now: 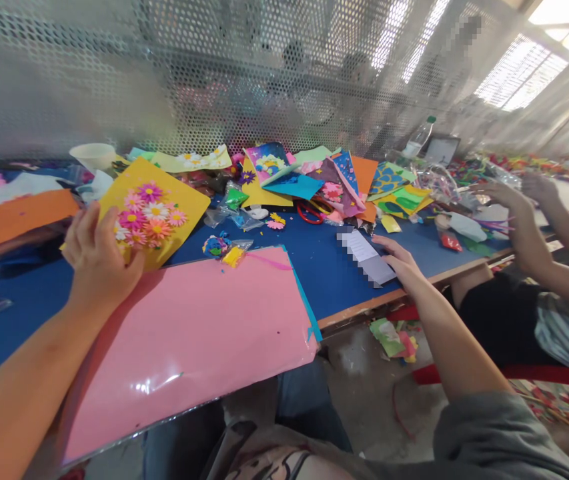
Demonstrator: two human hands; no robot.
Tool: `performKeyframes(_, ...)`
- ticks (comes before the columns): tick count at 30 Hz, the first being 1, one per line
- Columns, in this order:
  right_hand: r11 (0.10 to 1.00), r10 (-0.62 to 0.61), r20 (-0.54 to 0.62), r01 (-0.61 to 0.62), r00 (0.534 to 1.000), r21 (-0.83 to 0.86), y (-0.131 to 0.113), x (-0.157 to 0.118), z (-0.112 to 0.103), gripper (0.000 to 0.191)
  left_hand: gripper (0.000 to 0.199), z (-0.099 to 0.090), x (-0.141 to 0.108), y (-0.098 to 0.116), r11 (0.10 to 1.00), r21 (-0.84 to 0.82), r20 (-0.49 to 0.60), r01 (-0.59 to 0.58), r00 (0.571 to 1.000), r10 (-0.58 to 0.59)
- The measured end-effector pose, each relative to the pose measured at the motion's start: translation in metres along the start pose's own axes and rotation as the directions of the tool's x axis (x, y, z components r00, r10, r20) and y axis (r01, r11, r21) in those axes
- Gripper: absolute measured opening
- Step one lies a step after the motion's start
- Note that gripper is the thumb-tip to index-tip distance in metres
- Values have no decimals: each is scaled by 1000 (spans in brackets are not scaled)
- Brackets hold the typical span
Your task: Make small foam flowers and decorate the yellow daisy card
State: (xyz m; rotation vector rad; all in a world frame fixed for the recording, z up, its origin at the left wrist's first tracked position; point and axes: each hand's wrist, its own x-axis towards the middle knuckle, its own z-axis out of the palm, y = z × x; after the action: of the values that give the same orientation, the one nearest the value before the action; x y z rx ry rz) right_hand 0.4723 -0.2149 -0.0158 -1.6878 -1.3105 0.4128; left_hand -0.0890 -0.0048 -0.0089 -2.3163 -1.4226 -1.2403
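Observation:
My left hand (101, 257) grips the lower left side of a yellow card (184, 200), fingers bent over its edge. The card is tilted up and carries a cluster of pink, white and orange paper flowers (149, 213). My right hand (399, 260) holds the right edge of a phone (371, 259) at the front of the blue table; its screen is lit and partly blurred out. Between my hands a large pink sheet (199, 333) in clear plastic lies over the table edge, above my lap, with a blue layer beneath its right side.
Along the back of the blue table (314, 287) lie decorated cards (284, 173), red-handled scissors (309, 213), small bags and orange sheets (19, 220). A white bowl (93, 157) stands back left, a bottle (418, 138) back right. Another person's hands (504, 200) are at the right.

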Motion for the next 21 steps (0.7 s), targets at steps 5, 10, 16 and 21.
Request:
performKeyframes(5,999,45,29,-44,999,-21,-1,8,1,48,84,-1,0,1,1000,-7,10,9,1000,-9)
performKeyframes(10,998,39,36,-37,999,-53,4,15,5,40,83,0,0,0,1000,-2,-4,8,1000,-8)
performKeyframes(16,997,22,41,-19,999,-77,8,17,7,39,84,0,0,1,1000,-4,9,31,999,-31)
performKeyframes(21,996,37,37,-34,999,-83,5,16,7,36,83,0,0,1,999,-3,13,32,999,-32)
